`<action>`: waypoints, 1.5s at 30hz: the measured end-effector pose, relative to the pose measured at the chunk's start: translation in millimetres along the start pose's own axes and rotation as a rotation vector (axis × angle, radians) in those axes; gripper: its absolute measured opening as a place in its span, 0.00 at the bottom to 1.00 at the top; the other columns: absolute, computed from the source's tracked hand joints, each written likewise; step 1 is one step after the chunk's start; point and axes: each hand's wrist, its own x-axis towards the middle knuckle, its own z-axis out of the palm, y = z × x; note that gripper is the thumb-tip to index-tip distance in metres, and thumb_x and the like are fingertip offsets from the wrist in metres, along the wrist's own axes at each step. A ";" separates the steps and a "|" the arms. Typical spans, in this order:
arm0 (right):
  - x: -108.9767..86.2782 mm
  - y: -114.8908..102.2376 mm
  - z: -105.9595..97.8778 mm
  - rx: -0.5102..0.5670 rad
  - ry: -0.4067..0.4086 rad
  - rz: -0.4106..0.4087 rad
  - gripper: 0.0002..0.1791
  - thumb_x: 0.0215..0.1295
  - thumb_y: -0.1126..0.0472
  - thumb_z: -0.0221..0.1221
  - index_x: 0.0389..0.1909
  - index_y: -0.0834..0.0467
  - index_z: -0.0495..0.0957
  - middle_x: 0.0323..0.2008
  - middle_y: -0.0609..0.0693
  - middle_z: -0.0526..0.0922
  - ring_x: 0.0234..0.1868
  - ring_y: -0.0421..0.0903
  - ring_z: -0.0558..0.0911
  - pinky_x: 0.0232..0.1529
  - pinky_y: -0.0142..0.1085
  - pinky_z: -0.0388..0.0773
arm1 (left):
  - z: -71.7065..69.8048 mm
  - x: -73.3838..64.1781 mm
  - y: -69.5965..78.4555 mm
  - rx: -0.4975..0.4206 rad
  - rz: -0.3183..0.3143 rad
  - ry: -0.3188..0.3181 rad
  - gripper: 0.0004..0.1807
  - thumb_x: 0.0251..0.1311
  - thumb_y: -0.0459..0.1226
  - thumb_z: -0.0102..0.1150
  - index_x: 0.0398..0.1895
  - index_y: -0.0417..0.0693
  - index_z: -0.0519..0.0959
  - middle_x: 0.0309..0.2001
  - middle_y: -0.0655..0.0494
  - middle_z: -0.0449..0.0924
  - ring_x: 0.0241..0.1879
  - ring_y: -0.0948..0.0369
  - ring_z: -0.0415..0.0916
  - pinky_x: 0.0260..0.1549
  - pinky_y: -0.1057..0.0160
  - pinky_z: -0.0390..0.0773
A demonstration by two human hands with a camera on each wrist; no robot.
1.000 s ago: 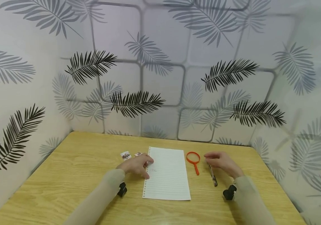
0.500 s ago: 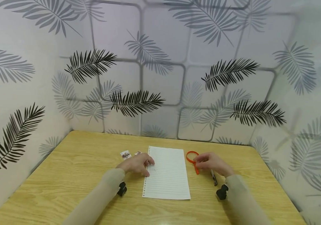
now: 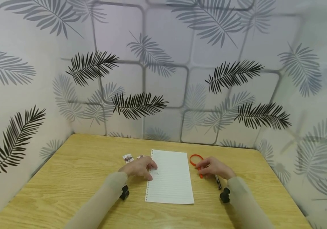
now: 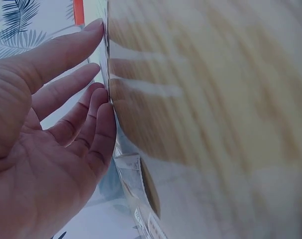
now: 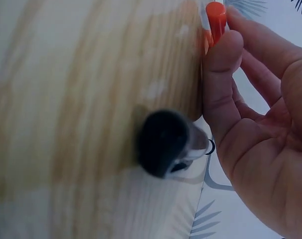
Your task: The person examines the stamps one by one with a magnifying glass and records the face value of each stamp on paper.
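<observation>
My right hand [image 3: 216,168] pinches the handle of an orange-red magnifying glass [image 5: 218,19] between thumb and fingers, low over the table. Its round rim [image 3: 190,159] shows beyond the fingertips in the head view. Beneath the right palm lies a pen [image 3: 218,183], partly covered by the hand; its dark end [image 5: 163,144] looms large in the right wrist view. My left hand [image 3: 137,167] rests at the left edge of a lined sheet of paper [image 3: 170,190], fingers loosely bent and holding nothing. Faint marks show on the sheet near those fingertips.
Two small printed paper pieces lie beyond the left hand: one piece [image 3: 128,158] in full view, the other [image 3: 140,156] partly behind the hand and sheet. The wooden table [image 3: 74,178] meets a leaf-patterned wall [image 3: 163,124] at the back.
My right hand has moved left from over the pen to the magnifying glass and taken its handle between the fingers. The left hand has stayed nearly still at the paper.
</observation>
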 end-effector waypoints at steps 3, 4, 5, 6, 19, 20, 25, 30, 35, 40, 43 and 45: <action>1.6 -1.5 1.9 -0.032 0.013 0.002 0.17 0.62 0.66 0.65 0.50 0.68 0.81 0.37 0.55 0.84 0.27 0.40 0.79 0.29 0.32 0.78 | 0.6 0.4 -0.5 0.003 -0.012 0.010 0.25 0.48 0.29 0.74 0.52 0.43 0.80 0.50 0.51 0.78 0.50 0.55 0.73 0.55 0.51 0.73; 2.3 -2.2 2.4 -0.043 0.019 0.003 0.17 0.61 0.65 0.65 0.50 0.68 0.81 0.36 0.54 0.84 0.26 0.40 0.79 0.28 0.33 0.78 | 0.7 0.5 -0.4 0.003 -0.015 0.014 0.24 0.48 0.29 0.74 0.52 0.43 0.80 0.50 0.51 0.78 0.50 0.55 0.73 0.55 0.51 0.73; 3.0 -2.9 2.9 -0.061 0.025 0.005 0.17 0.61 0.64 0.66 0.49 0.67 0.82 0.34 0.54 0.84 0.25 0.39 0.78 0.28 0.33 0.78 | 1.0 0.8 -0.6 0.003 -0.017 0.018 0.24 0.48 0.29 0.74 0.52 0.43 0.81 0.50 0.51 0.78 0.49 0.55 0.73 0.55 0.51 0.73; 3.7 -3.4 3.4 -0.077 0.029 0.007 0.16 0.60 0.63 0.67 0.48 0.67 0.82 0.33 0.53 0.84 0.25 0.39 0.78 0.28 0.33 0.78 | 0.9 0.7 -0.6 0.001 -0.021 0.018 0.24 0.48 0.29 0.74 0.52 0.43 0.81 0.50 0.51 0.78 0.49 0.55 0.73 0.55 0.51 0.73; 10.4 -1.5 9.2 -0.229 0.102 0.036 0.11 0.56 0.69 0.64 0.41 0.61 0.84 0.28 0.49 0.83 0.23 0.40 0.78 0.27 0.35 0.78 | 2.3 -0.1 -0.3 -0.016 -0.038 0.019 0.24 0.47 0.29 0.74 0.51 0.43 0.81 0.49 0.51 0.78 0.49 0.55 0.73 0.55 0.51 0.73; 10.5 -1.0 9.0 -0.227 0.105 0.042 0.11 0.56 0.69 0.63 0.41 0.61 0.84 0.28 0.49 0.83 0.24 0.40 0.77 0.27 0.35 0.78 | 2.5 -0.5 -0.6 -0.017 -0.036 0.017 0.24 0.47 0.29 0.74 0.51 0.43 0.81 0.49 0.51 0.79 0.49 0.55 0.73 0.56 0.50 0.73; 8.8 2.2 4.3 -0.163 0.093 0.027 0.14 0.57 0.68 0.64 0.46 0.63 0.84 0.31 0.52 0.85 0.25 0.40 0.77 0.28 0.34 0.77 | 2.5 -2.0 -0.5 -0.025 -0.033 0.020 0.25 0.47 0.30 0.74 0.52 0.44 0.81 0.51 0.51 0.79 0.52 0.53 0.74 0.56 0.49 0.74; 5.9 4.8 -1.8 -0.112 0.056 -0.027 0.18 0.59 0.66 0.66 0.50 0.67 0.82 0.31 0.54 0.86 0.26 0.39 0.78 0.29 0.32 0.78 | 0.5 -0.6 2.9 -0.023 -0.023 0.021 0.24 0.48 0.30 0.74 0.52 0.43 0.82 0.51 0.50 0.80 0.52 0.52 0.75 0.55 0.49 0.74; 4.3 4.1 -4.3 -0.123 0.055 -0.035 0.19 0.58 0.64 0.68 0.50 0.65 0.82 0.31 0.54 0.85 0.27 0.39 0.77 0.29 0.31 0.76 | -0.5 0.9 3.6 -0.024 -0.009 0.016 0.22 0.49 0.30 0.73 0.51 0.40 0.82 0.50 0.49 0.81 0.51 0.53 0.76 0.55 0.48 0.74; 4.9 -1.2 -2.3 -0.152 0.075 -0.049 0.20 0.60 0.64 0.67 0.52 0.65 0.81 0.36 0.55 0.84 0.31 0.41 0.77 0.31 0.33 0.76 | -2.8 -1.0 -0.9 -0.039 -0.012 0.009 0.20 0.52 0.30 0.71 0.51 0.43 0.82 0.49 0.51 0.81 0.50 0.55 0.75 0.54 0.51 0.75; 6.3 -5.9 0.4 -0.153 0.083 -0.060 0.20 0.61 0.64 0.66 0.54 0.65 0.80 0.38 0.56 0.84 0.32 0.41 0.78 0.33 0.34 0.78 | -7.6 -2.4 -4.5 -0.067 0.007 0.003 0.19 0.54 0.28 0.68 0.51 0.42 0.81 0.49 0.50 0.81 0.50 0.54 0.76 0.52 0.53 0.75; 7.6 -9.3 2.3 -0.148 0.080 -0.067 0.20 0.61 0.64 0.65 0.55 0.66 0.79 0.38 0.57 0.84 0.33 0.42 0.79 0.34 0.35 0.79 | -11.8 -3.5 -6.6 -0.081 0.034 0.005 0.19 0.55 0.27 0.66 0.52 0.40 0.80 0.49 0.47 0.81 0.49 0.53 0.77 0.51 0.55 0.77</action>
